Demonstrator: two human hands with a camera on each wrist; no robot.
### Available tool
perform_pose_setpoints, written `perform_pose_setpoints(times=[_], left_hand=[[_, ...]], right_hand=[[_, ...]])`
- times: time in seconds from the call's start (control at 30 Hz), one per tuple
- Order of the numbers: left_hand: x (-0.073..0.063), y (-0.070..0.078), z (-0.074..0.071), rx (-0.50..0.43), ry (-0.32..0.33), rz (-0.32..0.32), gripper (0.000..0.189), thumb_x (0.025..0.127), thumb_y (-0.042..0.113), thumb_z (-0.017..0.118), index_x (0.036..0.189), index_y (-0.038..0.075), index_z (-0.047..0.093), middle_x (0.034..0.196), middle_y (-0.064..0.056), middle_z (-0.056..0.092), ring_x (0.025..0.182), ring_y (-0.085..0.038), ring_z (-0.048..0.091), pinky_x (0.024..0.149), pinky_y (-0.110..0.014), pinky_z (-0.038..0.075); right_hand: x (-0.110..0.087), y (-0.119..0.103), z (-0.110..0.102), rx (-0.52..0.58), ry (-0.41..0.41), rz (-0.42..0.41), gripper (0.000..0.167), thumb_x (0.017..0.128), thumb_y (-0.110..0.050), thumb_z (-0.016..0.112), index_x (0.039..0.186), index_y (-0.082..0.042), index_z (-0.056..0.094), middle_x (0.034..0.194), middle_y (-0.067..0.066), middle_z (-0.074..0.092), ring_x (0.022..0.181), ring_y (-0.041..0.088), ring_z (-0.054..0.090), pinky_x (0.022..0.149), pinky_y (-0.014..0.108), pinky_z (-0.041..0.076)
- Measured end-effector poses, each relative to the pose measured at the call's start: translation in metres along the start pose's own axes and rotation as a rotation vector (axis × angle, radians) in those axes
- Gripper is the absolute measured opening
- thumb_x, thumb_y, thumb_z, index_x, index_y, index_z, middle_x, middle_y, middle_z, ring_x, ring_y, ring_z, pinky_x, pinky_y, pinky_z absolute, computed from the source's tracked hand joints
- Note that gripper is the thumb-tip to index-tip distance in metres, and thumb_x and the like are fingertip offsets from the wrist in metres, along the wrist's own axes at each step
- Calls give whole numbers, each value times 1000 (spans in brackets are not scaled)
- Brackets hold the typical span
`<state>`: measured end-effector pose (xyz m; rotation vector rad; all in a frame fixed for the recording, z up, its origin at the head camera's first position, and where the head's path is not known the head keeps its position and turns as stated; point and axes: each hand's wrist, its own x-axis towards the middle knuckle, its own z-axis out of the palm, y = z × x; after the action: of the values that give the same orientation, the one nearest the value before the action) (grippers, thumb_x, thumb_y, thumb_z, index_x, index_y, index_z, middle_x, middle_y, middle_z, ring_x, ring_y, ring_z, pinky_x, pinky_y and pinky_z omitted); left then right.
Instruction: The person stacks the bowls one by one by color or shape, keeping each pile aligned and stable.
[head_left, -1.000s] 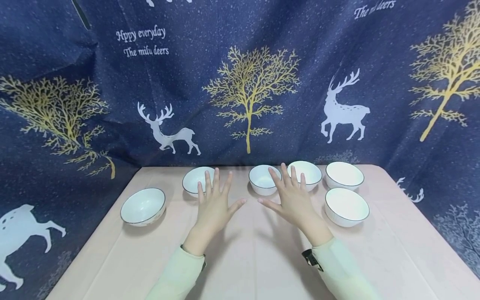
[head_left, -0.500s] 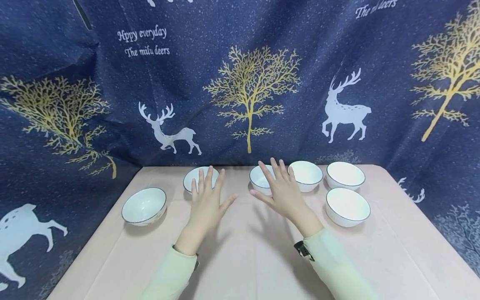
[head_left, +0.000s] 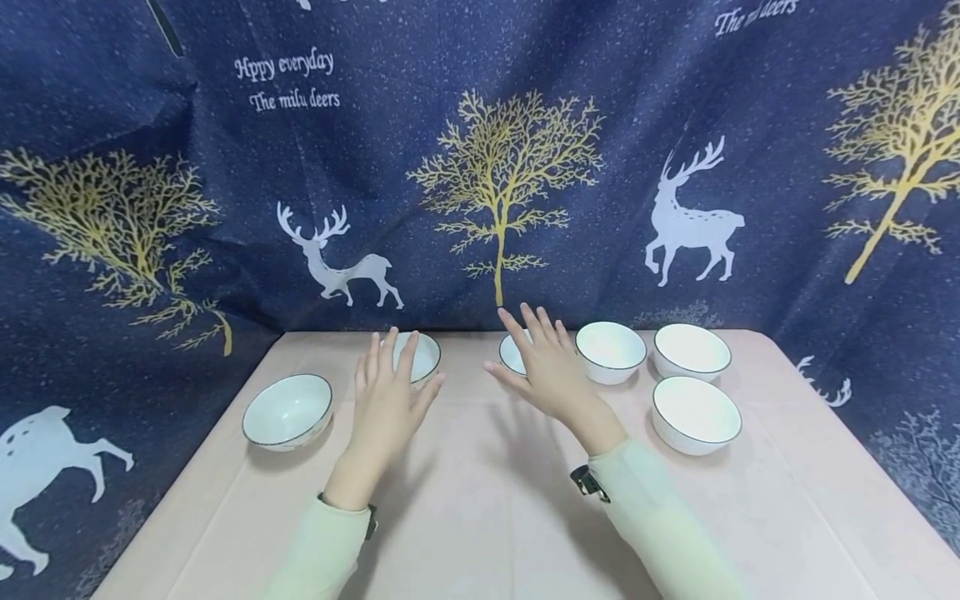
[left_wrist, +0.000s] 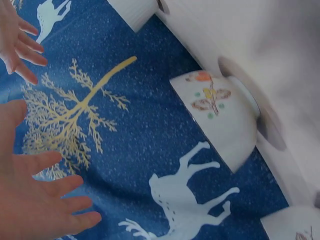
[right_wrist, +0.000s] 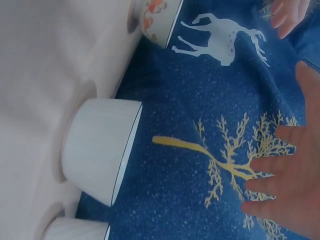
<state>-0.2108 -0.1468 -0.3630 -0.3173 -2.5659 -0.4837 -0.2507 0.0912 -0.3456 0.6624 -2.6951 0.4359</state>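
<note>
My left hand point(head_left: 385, 408) hangs over the table with fingers spread, overlapping the back-left bowl point(head_left: 426, 357) in the head view. The left wrist view shows that bowl point(left_wrist: 220, 120) as white with a dark rim and painted flowers, apart from the fingers. My right hand point(head_left: 553, 375), also spread and holding nothing, covers much of the small white middle bowl point(head_left: 513, 357). In the right wrist view that plain ribbed bowl point(right_wrist: 100, 147) stands on the table, away from the fingers point(right_wrist: 270, 186).
A wide white bowl point(head_left: 288, 412) stands at the left of the pink-covered table point(head_left: 465, 517). On the right are a back bowl point(head_left: 611, 352), a far-right bowl point(head_left: 691, 350) and a nearer bowl point(head_left: 696, 415). A navy cloth point(head_left: 465, 50) with deer and trees hangs behind.
Both hands have moved to the left above the table, the right one also a little farther forward. The bowls have stayed where they were.
</note>
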Motion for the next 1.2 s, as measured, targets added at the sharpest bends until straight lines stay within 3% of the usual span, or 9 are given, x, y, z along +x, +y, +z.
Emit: perform_pose_setpoints(times=[0.3,0.7,1.03,1.2], left_hand=[[-2,-16,-14,-30,88,3,65,95,38,58,144,2,38,146,-26,34,139,-44,24,114,-61,20],[-5,-30,-17,-137,148,-70,62,93,26,61,143,-2,38,141,-30,37,130,-47,33,106,-62,30],[6,-34,-10,-271,142,-213,64,96,21,54,147,-7,27,146,-31,29,134,-46,27,111,-63,25],[11,-41,-3,-355,145,-288,64,97,20,52,148,-7,23,148,-32,25,138,-46,22,113,-63,23]], right_hand=[[20,-11,11,110,-11,-20,76,94,-61,44,155,-22,20,156,18,24,145,36,16,120,54,15],[43,-28,29,206,-44,-29,71,97,-57,42,154,-18,23,155,17,27,143,36,24,119,51,23],[70,-38,42,401,-85,22,69,98,-56,39,154,-17,24,156,15,25,142,34,27,114,57,29],[79,-38,58,536,-108,79,69,99,-57,36,153,-16,26,156,12,27,142,30,27,116,52,28]])
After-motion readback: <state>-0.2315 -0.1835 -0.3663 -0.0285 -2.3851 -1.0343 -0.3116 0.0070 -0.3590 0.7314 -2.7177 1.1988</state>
